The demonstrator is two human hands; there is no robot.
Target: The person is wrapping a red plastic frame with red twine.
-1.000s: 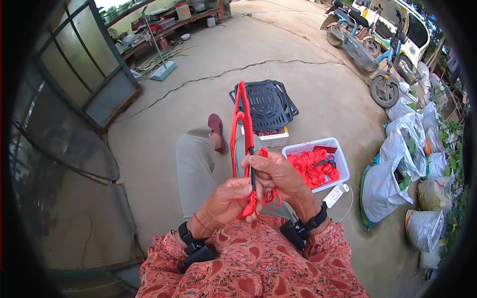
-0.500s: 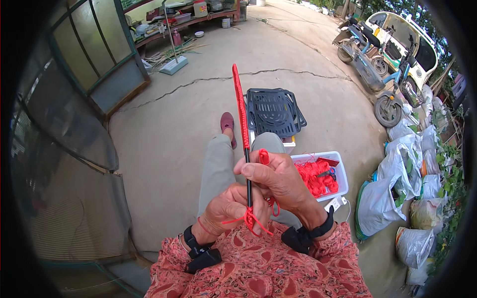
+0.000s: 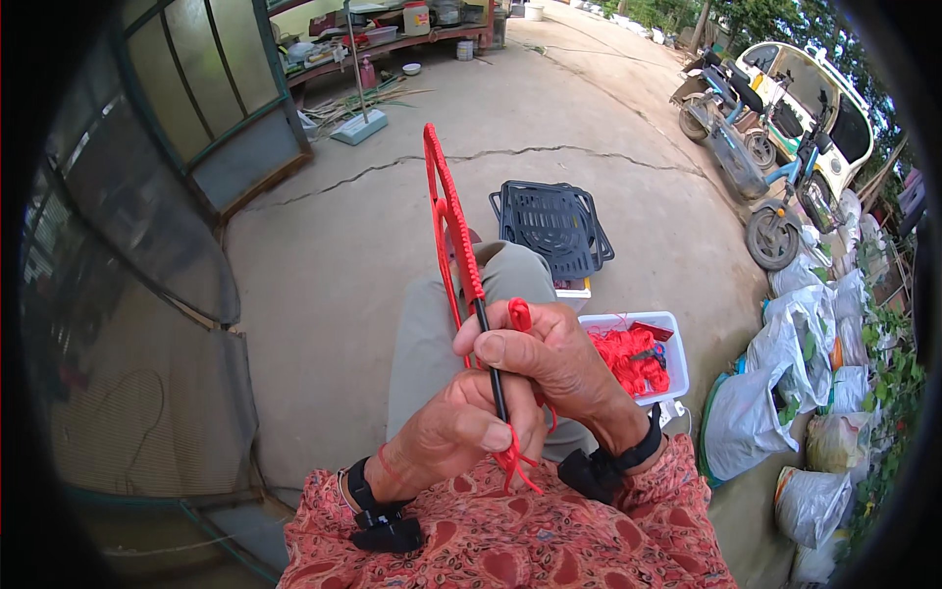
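left hand (image 3: 456, 432): low and central, fingers curled shut, thumb pressed forward, dark band at the wrist | right hand (image 3: 545, 358): just above and touching the left, thumb and forefinger pinched together in a closed grip, dark wrist strap | forearms: both enter from the lower edge in red patterned sleeves

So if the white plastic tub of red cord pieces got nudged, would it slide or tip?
The white plastic tub is low, wide and flat on the concrete, so it would probably slide, not tip. Its load of red cord pieces looks light, so a small push likely moves it. Loose strands could spill over the rim.
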